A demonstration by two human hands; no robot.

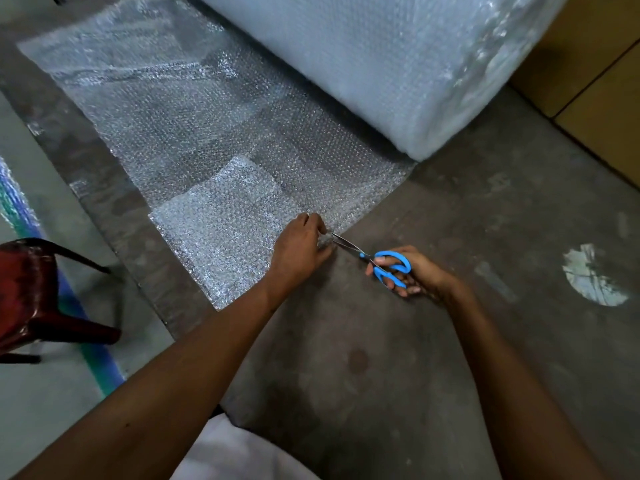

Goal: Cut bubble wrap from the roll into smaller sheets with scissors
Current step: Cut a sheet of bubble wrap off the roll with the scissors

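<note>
A big roll of bubble wrap (381,64) lies on the concrete floor at the top. Its loose sheet (214,126) is spread out toward the left and toward me. A smaller, doubled-looking piece of bubble wrap (221,230) lies on the sheet's near end. My left hand (299,252) pinches the sheet's right edge. My right hand (412,271) grips blue-handled scissors (381,263), fingers through the loops. The blades are slightly apart and their tips touch the sheet's edge right beside my left fingers.
A dark red plastic chair (38,292) stands at the left beside a blue-green floor stripe (93,351). Cardboard boxes (595,64) stand at the upper right. A pale patch (592,275) marks the floor on the right. White cloth (239,452) shows at the bottom.
</note>
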